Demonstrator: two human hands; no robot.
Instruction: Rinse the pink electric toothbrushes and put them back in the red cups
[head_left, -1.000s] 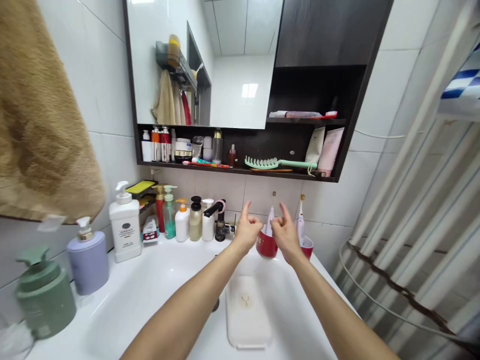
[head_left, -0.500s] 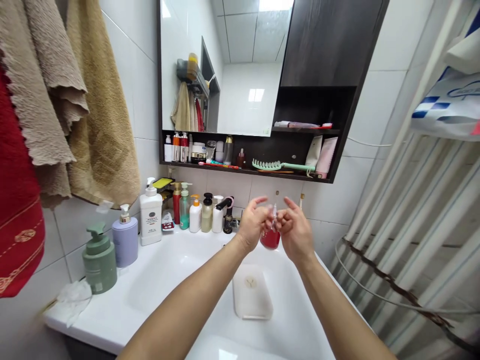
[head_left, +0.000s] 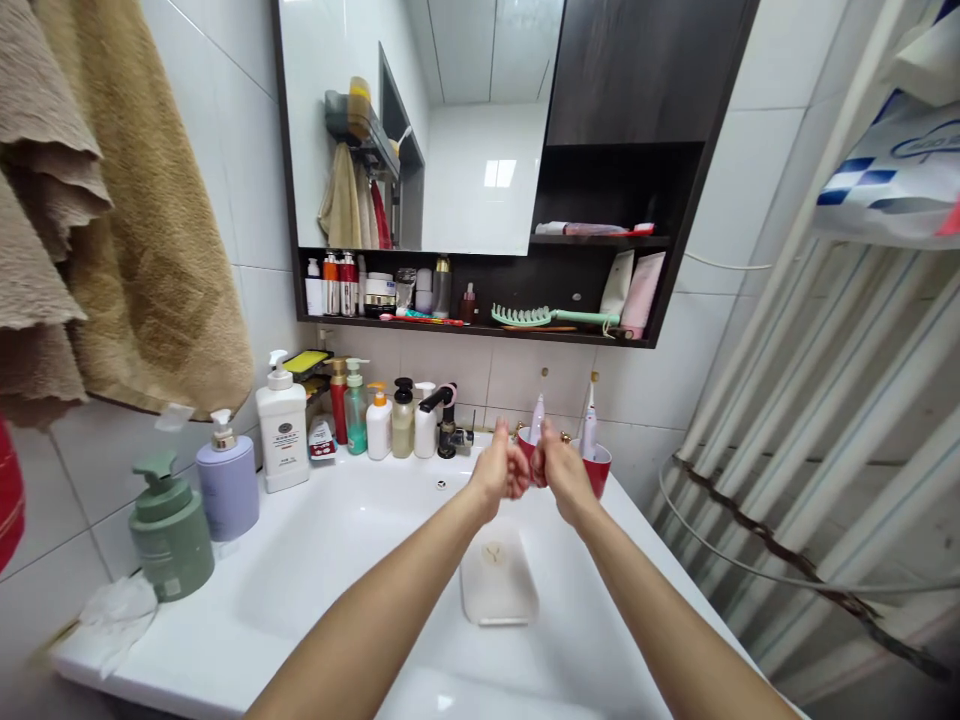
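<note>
My left hand (head_left: pixel 501 468) and my right hand (head_left: pixel 561 470) are raised over the back of the washbasin, close together with a narrow gap between them. On both, the fingers are curled in and the thumb points up. Whether anything small is inside them I cannot make out. Just behind them stand two red cups (head_left: pixel 598 474), partly covered by my hands. A pale pink electric toothbrush (head_left: pixel 537 416) rises from the left cup, and a white electric toothbrush (head_left: pixel 589 428) from the right one. A whitish soap-dish-like tray (head_left: pixel 499 590) lies in the basin below.
A black faucet (head_left: pixel 445 425) is at the basin's back edge, left of my hands. Several pump bottles (head_left: pixel 380 428) line the left rim, including a green one (head_left: pixel 171 540). Above hangs a mirror cabinet (head_left: pixel 615 90) with a green hairbrush (head_left: pixel 555 316). Pipes (head_left: pixel 795 430) run along the right.
My hands have parted slightly and the raised index fingers have folded in, leaving the thumbs up. The view has shifted, and both cups with toothbrushes now show behind my hands.
</note>
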